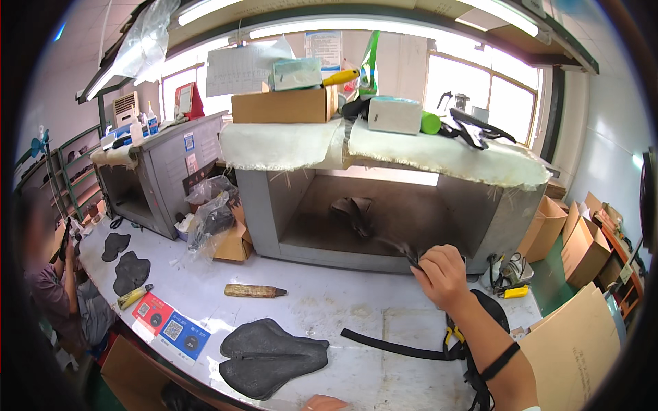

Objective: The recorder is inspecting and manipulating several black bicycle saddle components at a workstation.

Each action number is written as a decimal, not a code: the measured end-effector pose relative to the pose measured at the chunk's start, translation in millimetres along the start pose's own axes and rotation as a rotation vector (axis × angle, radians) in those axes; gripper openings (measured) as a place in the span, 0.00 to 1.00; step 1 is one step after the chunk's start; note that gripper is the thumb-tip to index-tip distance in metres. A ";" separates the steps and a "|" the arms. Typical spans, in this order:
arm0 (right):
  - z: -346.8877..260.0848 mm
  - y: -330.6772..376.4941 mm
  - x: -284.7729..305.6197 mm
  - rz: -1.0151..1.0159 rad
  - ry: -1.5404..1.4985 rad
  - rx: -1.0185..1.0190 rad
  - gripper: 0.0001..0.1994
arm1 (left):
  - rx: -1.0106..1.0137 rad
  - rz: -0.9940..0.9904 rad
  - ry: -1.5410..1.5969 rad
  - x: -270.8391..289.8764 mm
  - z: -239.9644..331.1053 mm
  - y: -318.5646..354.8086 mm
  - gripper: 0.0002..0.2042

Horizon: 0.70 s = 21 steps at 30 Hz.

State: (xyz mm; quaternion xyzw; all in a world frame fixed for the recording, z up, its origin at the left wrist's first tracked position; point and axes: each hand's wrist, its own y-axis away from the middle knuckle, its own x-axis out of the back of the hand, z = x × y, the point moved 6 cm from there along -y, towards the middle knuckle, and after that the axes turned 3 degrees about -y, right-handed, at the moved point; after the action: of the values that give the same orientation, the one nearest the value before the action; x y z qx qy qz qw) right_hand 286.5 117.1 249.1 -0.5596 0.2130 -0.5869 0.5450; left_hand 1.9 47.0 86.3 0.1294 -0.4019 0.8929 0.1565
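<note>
Workshop with bright windows along the back, and a whitish counter sweeping across the frame. Big open-fronted grey metal box sits upper centre. Right of centre, the person's right hand is at the box's opening, fingers pinching a slim dark item, too blurry to make out. Left hand barely pokes in at the bottom edge, so can't tell what those fingers are doing; it's just below a black saddle-shaped pad, lower left of centre. Wooden-handled tool lies above that, black strap off to the right.
</note>
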 end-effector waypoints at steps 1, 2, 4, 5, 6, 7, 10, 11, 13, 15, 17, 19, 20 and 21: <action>-16.1 -12.6 12.4 0.011 0.000 0.009 0.12 | 0.035 0.071 0.027 14.4 7.8 -8.6 0.08; -26.4 -22.9 24.1 0.047 -0.078 -0.134 0.12 | 0.023 0.119 0.005 29.0 17.5 -14.3 0.07; -47.2 -40.9 64.3 0.068 -0.190 -0.363 0.09 | -0.034 0.212 0.032 50.9 36.3 -28.3 0.06; -59.5 -47.2 74.3 -0.030 -0.325 -0.504 0.09 | -0.058 0.269 0.043 63.0 42.5 -30.3 0.06; -75.1 -51.8 82.7 -0.108 -0.441 -0.586 0.09 | -0.103 0.307 0.117 74.1 45.5 -30.1 0.09; -89.3 -50.0 84.6 -0.203 -0.556 -0.608 0.10 | -0.046 0.300 0.141 83.2 45.2 -31.8 0.12; -146.0 -36.6 81.7 -0.536 -0.842 -0.663 0.11 | 0.127 0.145 0.253 89.5 78.2 -53.7 0.19; -168.1 -34.4 79.8 -0.672 -0.922 -0.671 0.12 | 0.268 0.000 0.321 82.5 84.6 -58.4 0.22; -205.0 -26.4 87.0 -0.697 -1.038 -0.612 0.11 | 0.496 -0.378 0.716 55.8 78.4 -35.3 0.25; -222.7 -16.7 96.4 -0.664 -1.074 -0.705 0.12 | 0.562 -0.539 0.845 38.0 83.3 -18.0 0.22; -230.6 -0.1 102.1 -0.564 -1.008 -0.609 0.13 | 0.572 -0.450 0.736 33.6 82.1 -5.5 0.14; -231.8 3.3 114.0 -0.560 -0.939 -0.580 0.14 | 0.491 -0.411 0.598 38.6 103.7 -8.8 0.10; -233.7 4.9 117.7 -0.617 -0.927 -0.551 0.14 | 0.336 -0.402 0.425 39.1 107.4 -9.5 0.13; -236.7 5.9 118.0 -0.681 -0.926 -0.513 0.15 | 0.269 -0.410 0.328 43.3 116.5 -12.2 0.13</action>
State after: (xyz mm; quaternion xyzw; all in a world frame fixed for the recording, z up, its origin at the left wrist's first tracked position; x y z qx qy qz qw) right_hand 104.4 -73.6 227.1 -0.9051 -0.1011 -0.3546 0.2116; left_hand -20.9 -26.1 184.9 0.0816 -0.2151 0.8969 0.3778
